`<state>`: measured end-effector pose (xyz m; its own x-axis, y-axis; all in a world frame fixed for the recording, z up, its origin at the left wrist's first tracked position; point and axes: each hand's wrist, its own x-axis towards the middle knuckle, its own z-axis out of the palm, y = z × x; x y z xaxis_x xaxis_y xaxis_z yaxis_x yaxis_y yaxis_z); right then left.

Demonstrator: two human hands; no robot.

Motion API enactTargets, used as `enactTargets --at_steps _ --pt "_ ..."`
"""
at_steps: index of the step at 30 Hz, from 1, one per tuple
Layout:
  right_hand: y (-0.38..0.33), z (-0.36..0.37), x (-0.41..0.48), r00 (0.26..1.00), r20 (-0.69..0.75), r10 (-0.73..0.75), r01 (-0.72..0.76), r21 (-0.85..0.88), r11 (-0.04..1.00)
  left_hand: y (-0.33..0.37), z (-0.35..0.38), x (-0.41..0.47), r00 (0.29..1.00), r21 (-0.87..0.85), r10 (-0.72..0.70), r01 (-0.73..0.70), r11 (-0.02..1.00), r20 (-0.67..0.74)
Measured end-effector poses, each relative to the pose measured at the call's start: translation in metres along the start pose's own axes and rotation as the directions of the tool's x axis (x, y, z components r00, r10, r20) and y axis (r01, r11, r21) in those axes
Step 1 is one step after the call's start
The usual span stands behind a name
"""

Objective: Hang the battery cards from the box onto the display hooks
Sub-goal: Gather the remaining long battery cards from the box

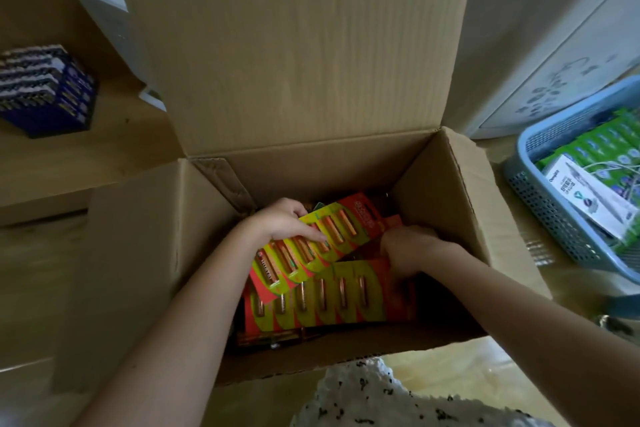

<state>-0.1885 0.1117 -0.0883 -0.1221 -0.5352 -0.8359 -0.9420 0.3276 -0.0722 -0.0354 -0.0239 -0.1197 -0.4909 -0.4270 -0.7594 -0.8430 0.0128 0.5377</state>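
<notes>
The person's left hand (pixel 284 222) and right hand (pixel 405 246) are bare. So are the left forearm (pixel 180 315) and the right forearm (pixel 512 305), uncovered all the way to the lower edge of the view. The only clothing visible is a garment (pixel 367 395) at the bottom edge, between the two arms. It is white, with a bumpy, textured surface and small irregular black specks scattered over it. The left thumbnail (pixel 325 239) seems to have a greenish tint, though blur makes this hard to judge.
</notes>
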Motion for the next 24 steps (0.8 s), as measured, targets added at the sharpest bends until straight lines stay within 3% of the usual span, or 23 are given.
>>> enactTargets --at_steps 3,6,10,13,19,22,24 --pt "0.002 -0.019 -0.014 0.998 -0.02 -0.057 0.058 0.081 0.995 0.005 -0.018 -0.012 0.993 0.011 -0.04 0.039 0.999 0.107" --pt "0.002 -0.043 -0.036 0.994 -0.077 -0.076 0.082 0.087 0.993 0.017 -0.036 -0.03 0.992 -0.002 -0.073 0.073 0.997 0.103" --pt "0.006 -0.073 -0.064 0.952 -0.298 -0.075 0.115 0.12 0.986 0.027 -0.053 -0.05 0.988 -0.059 -0.074 0.083 0.995 0.137" --pt "0.015 -0.089 -0.073 0.871 -0.487 -0.061 0.14 0.127 0.982 0.028 -0.054 -0.058 0.982 -0.097 -0.037 0.056 0.994 0.188" --pt "0.013 -0.072 -0.067 0.683 -0.726 0.079 0.294 0.373 0.88 0.015 -0.043 -0.066 0.994 -0.208 0.105 -0.096 0.973 0.028" --pt "0.013 -0.062 -0.064 0.713 -0.688 0.135 0.329 0.498 0.802 0.008 -0.035 -0.067 0.982 -0.183 0.154 -0.172 0.968 -0.106" --pt "0.016 -0.057 -0.058 0.771 -0.627 0.113 0.227 0.436 0.871 0.007 -0.033 -0.069 0.969 -0.176 0.186 -0.214 0.961 -0.164"
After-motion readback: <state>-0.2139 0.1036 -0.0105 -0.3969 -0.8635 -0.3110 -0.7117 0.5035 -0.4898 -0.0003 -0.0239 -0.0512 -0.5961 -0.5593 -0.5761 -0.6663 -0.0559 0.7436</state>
